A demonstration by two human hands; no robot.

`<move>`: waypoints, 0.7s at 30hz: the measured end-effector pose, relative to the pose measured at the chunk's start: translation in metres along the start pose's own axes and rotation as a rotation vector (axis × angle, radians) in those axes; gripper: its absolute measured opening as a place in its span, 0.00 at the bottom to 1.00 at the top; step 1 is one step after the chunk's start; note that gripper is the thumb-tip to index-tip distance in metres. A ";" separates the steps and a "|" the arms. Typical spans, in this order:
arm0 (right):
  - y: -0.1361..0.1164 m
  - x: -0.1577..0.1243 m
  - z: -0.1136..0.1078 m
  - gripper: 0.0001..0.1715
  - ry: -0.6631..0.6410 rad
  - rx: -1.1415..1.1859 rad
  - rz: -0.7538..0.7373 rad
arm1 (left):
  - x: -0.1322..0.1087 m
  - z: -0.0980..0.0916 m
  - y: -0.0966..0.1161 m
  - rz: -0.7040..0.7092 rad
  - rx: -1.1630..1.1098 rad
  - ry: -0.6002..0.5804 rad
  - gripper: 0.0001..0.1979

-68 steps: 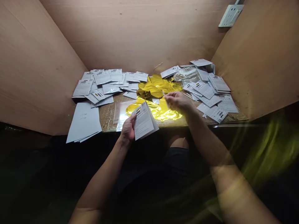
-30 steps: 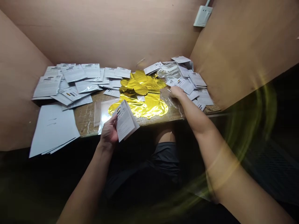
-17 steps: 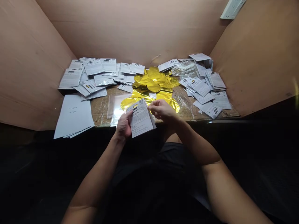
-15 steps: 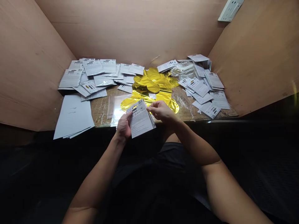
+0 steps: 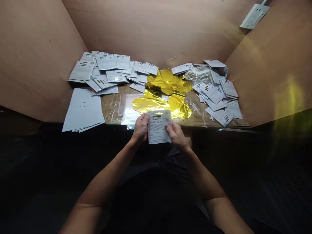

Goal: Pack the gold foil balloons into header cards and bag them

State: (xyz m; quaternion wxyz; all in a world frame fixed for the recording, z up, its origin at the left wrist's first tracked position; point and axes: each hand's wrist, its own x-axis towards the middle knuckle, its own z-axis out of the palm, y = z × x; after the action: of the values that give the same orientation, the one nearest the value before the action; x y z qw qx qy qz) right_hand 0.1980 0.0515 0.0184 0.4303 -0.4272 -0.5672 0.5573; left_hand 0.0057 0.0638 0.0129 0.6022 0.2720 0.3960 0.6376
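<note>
My left hand (image 5: 140, 128) and my right hand (image 5: 176, 136) both grip the side edges of a white printed card (image 5: 159, 126), held flat just in front of the table edge. Its small-print side faces up. Directly behind it, a transparent plastic sleeve (image 5: 129, 109) lies on the table near my left hand. Crumpled gold foil balloons (image 5: 165, 94) lie beyond my right hand, not touching it.
Loose printed cards lie heaped at the back left (image 5: 102, 71) and right (image 5: 215, 94) of the wooden table (image 5: 112, 110). A stack of blank white sheets (image 5: 81, 110) overhangs the left edge. Wooden panels (image 5: 36, 55) enclose three sides, with a wall socket (image 5: 254, 16) high right.
The card has turned from a tilted, folded-open position to flat and level. My right hand has moved onto its right edge, and the view has shifted slightly.
</note>
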 end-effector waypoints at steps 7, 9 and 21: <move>0.002 -0.049 -0.041 0.32 -0.141 0.219 0.340 | -0.003 -0.024 0.001 -0.017 0.140 0.160 0.18; 0.004 -0.055 -0.036 0.32 -0.334 0.265 0.433 | -0.013 -0.026 -0.003 -0.049 0.184 0.133 0.19; 0.013 -0.053 -0.013 0.15 -0.232 -0.148 0.359 | -0.044 -0.052 0.021 -0.533 0.163 -0.013 0.14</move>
State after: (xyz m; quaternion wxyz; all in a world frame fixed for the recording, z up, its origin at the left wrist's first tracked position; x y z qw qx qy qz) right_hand 0.2250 0.0037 0.0051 0.2233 -0.4847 -0.5672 0.6273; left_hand -0.0427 0.0117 0.0079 0.7273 0.2100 0.4997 0.4211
